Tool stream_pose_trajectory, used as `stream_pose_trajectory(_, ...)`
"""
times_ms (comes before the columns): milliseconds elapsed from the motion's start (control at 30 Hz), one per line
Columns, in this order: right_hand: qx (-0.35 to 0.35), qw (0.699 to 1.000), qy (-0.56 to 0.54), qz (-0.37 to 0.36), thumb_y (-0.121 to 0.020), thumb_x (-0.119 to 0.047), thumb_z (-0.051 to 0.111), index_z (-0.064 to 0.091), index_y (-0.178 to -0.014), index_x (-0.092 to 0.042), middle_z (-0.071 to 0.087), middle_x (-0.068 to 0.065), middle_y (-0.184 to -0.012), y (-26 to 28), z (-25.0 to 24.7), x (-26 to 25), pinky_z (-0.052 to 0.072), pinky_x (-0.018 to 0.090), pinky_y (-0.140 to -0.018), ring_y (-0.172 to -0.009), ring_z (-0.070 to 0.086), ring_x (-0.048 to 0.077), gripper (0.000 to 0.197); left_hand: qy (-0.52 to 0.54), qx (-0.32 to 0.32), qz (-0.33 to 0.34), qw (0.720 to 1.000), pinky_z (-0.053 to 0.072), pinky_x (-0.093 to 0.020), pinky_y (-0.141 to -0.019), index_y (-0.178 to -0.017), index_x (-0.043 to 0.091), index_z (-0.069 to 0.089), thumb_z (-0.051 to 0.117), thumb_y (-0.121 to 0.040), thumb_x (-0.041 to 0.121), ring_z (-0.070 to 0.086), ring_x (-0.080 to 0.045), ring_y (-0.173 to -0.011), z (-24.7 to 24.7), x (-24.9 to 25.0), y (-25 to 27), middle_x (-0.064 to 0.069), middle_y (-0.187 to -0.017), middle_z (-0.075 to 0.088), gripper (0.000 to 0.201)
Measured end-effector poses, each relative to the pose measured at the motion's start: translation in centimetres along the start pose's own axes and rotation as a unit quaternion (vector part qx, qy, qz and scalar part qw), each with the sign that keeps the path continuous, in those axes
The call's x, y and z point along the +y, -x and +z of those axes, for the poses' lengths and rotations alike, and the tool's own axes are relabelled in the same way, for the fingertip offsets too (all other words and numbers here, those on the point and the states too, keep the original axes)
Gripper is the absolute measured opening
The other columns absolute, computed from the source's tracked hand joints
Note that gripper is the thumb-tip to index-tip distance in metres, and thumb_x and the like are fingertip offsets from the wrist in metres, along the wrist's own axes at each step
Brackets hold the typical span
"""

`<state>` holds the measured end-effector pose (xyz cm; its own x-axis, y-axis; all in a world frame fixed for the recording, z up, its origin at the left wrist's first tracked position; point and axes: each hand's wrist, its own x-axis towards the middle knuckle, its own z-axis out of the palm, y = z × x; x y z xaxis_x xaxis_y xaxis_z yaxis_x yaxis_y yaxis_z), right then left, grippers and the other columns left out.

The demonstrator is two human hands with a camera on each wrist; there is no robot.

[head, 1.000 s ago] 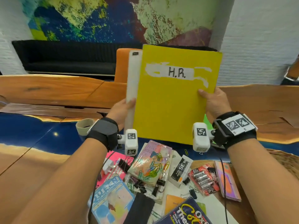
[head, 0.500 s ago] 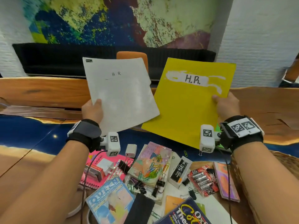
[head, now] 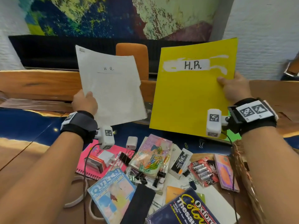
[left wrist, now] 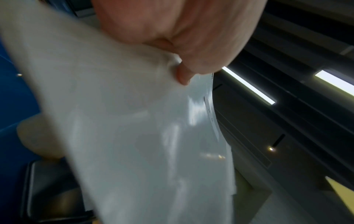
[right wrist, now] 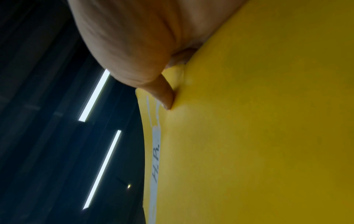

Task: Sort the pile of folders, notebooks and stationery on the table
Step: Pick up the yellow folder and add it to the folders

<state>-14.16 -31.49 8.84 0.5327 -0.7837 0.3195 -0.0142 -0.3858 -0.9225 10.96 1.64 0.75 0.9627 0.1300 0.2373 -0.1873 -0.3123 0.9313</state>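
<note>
Folders first: we hold one flat yellow card folder (head: 191, 101) marked "H.R." up in our right hand (head: 234, 89), grip closed on its right edge with the thumb across the front, as the right wrist view confirms. Our left hand (head: 85, 103) pinches the lower left edge of one white paper sheaf (head: 111, 91), also headed "H.R.", thumb in front and fingers behind. Both hang in the air above the counter (head: 32, 147), side by side and apart, well above the pile.

Since the labels match, we judge the step is to pair them. To do it well, we should bring the sheaf against the folder squarely, keep both grips near the edges so the thin paper does not buckle, and set the pair down on a bare part of the counter, away from the clutter.

Below us we count one pink spiral notebook (head: 97, 160), one blue magazine (head: 111, 193), one dark blue thesaurus (head: 182, 210), one pastel paperback book (head: 152, 156) strewn with coloured paper clips, one pack of batteries (head: 202, 173), and several black binder clips we cannot count exactly.
</note>
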Motion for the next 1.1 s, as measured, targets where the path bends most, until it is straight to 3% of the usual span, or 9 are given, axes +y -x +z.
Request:
stream_pose_trajectory(100,-0.02,1.0,0.014,0.001,-0.1,-0.015,0.054,0.052,-0.136,-0.011,0.06,0.003,-0.124,0.2,0.5,0.1,0.046,0.029,-0.09,-0.107,0.057,0.017,0.037,-0.006,-0.043,0.001,0.999,0.046,-0.035,-0.094,-0.121,0.012,0.063,0.045,-0.099,0.022,0.058,-0.028,-0.108,0.8,0.0,0.9,-0.009,-0.119,0.064,0.03)
stream_pose_trajectory(233,-0.036,0.999,0.017,0.006,-0.099,-0.01,0.054,0.056,-0.133,-0.011,0.061,0.003,-0.124,1.5,5.0,2.1,0.043,0.023,-0.08,-0.102,0.056,0.014,0.034,0.064,-0.196,-0.006,0.978,0.051,-0.042,-0.097,-0.123,0.014,0.061,0.046,-0.101,0.028,0.063,-0.027,-0.104,3.7,1.9,5.1,-0.007,-0.117,0.066,0.03)
stream_pose_trajectory(367,-0.067,0.998,0.01,0.015,-0.099,-0.008,0.053,0.057,-0.132,-0.011,0.063,0.004,-0.12,3.5,9.0,4.8,0.044,0.023,-0.079,-0.103,0.057,0.017,0.034,0.119,-0.293,-0.011,0.949,0.054,-0.036,-0.082,-0.116,0.024,0.059,0.051,-0.1,0.036,0.066,-0.019,-0.095,5.2,2.1,9.5,0.002,-0.109,0.068,0.021)
stream_pose_trajectory(500,-0.057,0.996,-0.023,0.058,-0.096,-0.02,0.055,0.048,-0.134,-0.017,0.062,0.004,-0.119,3.8,10.3,6.9,0.052,0.032,-0.086,-0.101,0.061,0.021,0.038,0.114,-0.235,-0.061,0.963,0.049,-0.045,-0.097,-0.131,0.014,0.056,0.062,-0.096,0.022,0.062,-0.026,-0.11,4.7,-1.5,9.5,-0.005,-0.125,0.063,0.036)
stream_pose_trajectory(567,-0.086,0.988,0.078,0.101,-0.091,-0.019,0.056,0.053,-0.124,-0.017,0.063,0.013,-0.12,3.9,10.2,8.7,0.054,0.045,-0.091,-0.104,0.063,0.032,0.033,0.136,-0.178,-0.116,0.968,0.045,-0.051,-0.103,-0.137,0.011,0.053,0.063,-0.095,0.023,0.058,-0.03,-0.117,3.9,-3.5,8.7,-0.008,-0.133,0.06,0.045)
stream_pose_trajectory(667,-0.246,0.889,0.373,0.097,-0.09,-0.008,0.058,0.067,-0.11,-0.001,0.067,0.018,-0.111,6.0,10.4,11.9,0.055,0.04,-0.087,-0.102,0.063,0.035,0.023,0.109,-0.164,-0.162,0.967,0.043,-0.053,-0.104,-0.138,0.014,0.052,0.06,-0.097,0.026,0.056,-0.033,-0.12,3.5,-6.0,7.9,-0.008,-0.137,0.057,0.044)
stream_pose_trajectory(767,-0.375,0.775,0.494,0.123,-0.08,-0.022,0.077,0.067,-0.105,-0.007,0.069,0.014,-0.105,8.2,10.8,13.8,0.057,0.038,-0.08,-0.091,0.066,0.03,0.03,0.137,-0.17,-0.202,0.955,0.044,-0.055,-0.103,-0.138,0.017,0.051,0.061,-0.096,0.028,0.058,-0.035,-0.118,3.3,-7.3,7.9,-0.01,-0.135,0.059,0.044)
stream_pose_trajectory(967,-0.408,0.733,0.533,0.112,-0.035,-0.045,0.092,0.069,-0.098,-0.013,0.072,0.012,-0.09,8.1,12.4,15.1,0.06,0.054,-0.072,-0.081,0.07,0.034,0.074,0.214,-0.167,-0.226,0.936,0.049,-0.053,-0.096,-0.136,0.019,0.054,0.061,-0.097,0.021,0.062,-0.033,-0.11,3.8,-8.3,9.1,-0.008,-0.127,0.063,0.039)
stream_pose_trajectory(1100,-0.425,0.712,0.55,0.102,-0.065,-0.047,0.087,0.071,-0.1,-0.013,0.067,0.002,-0.083,8.2,12.1,13.8,0.052,0.031,-0.067,-0.076,0.068,0.023,0.051,0.227,-0.178,-0.226,0.93,0.048,-0.055,-0.098,-0.133,0.021,0.056,0.062,-0.096,0.022,0.063,-0.034,-0.11,4.4,-8.8,9.7,-0.009,-0.128,0.064,0.037)
